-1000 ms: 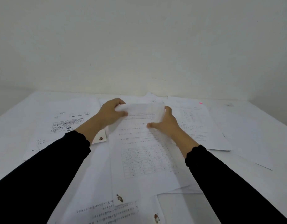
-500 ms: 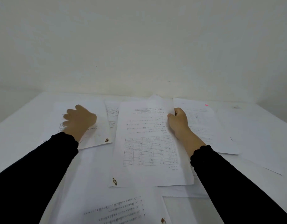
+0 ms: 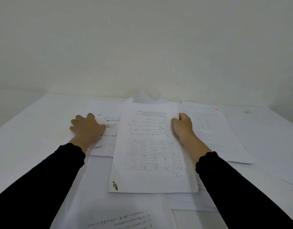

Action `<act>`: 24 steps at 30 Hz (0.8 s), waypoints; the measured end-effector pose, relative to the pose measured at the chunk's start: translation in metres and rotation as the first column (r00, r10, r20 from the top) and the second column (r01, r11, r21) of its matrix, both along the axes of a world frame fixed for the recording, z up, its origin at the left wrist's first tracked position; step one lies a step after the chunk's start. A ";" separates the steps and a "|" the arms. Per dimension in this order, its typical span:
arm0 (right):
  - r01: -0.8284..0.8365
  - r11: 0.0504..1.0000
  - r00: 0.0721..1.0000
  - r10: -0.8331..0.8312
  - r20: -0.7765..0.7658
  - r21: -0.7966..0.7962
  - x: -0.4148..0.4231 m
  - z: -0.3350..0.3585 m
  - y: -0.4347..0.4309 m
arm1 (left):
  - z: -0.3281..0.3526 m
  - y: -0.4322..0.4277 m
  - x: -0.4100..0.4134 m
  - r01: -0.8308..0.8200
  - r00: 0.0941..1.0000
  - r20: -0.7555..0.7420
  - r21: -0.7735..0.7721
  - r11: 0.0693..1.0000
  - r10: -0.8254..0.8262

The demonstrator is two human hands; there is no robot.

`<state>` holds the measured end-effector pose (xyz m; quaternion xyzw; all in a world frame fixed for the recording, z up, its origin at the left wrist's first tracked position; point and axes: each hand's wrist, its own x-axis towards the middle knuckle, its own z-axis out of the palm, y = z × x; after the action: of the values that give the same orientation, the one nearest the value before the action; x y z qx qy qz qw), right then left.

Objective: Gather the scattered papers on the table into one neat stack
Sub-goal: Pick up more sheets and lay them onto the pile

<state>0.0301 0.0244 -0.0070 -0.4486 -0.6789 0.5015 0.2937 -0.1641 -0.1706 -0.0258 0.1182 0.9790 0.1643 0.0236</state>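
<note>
A plain off-white wall (image 3: 142, 47) fills the upper half of the view and meets the far edge of the white surface (image 3: 35, 123). Bare stretches of the surface show at its far left corner and along its right edge.

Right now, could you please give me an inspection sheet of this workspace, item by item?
Surface: white table, largely covered by loose sheets.
Job's things: table-printed sheet lies on top in the middle; picture sheet to its left; text sheet with pink mark to its right; another printed sheet at the near edge. Not yet one stack.
Clutter: nothing seen besides paper.
Hands: left hand flat on the picture sheet; right hand at the middle sheet's right edge, fingers curled; whether it pinches the sheet cannot be told.
Cables: nothing seen.
Surroundings: plain pale wall behind the table.
</note>
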 end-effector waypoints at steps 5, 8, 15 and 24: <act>-0.030 0.999 1.000 0.030 0.001 -0.012 -0.007 -0.006 -0.001 | 0.002 -0.004 0.000 -0.070 0.995 0.065 -0.021 0.997 0.072; -0.059 0.998 0.998 0.059 0.014 -0.001 -0.011 -0.009 -0.003 | 0.010 -0.003 -0.003 -0.071 0.995 0.079 0.032 0.997 0.068; -0.075 0.997 0.997 0.075 -0.011 0.028 -0.016 -0.013 -0.002 | 0.016 -0.008 -0.017 0.016 0.998 0.054 0.308 0.951 -0.034; -0.034 0.998 0.980 0.022 -0.199 -0.058 -0.017 0.005 0.001 | 0.039 0.010 -0.003 0.156 0.985 -0.048 0.632 0.759 -0.163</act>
<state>0.0131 0.0258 -0.0019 -0.3956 -0.6368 0.5683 0.3391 -0.1672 -0.1605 0.0129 0.2013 0.8526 0.4823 0.0009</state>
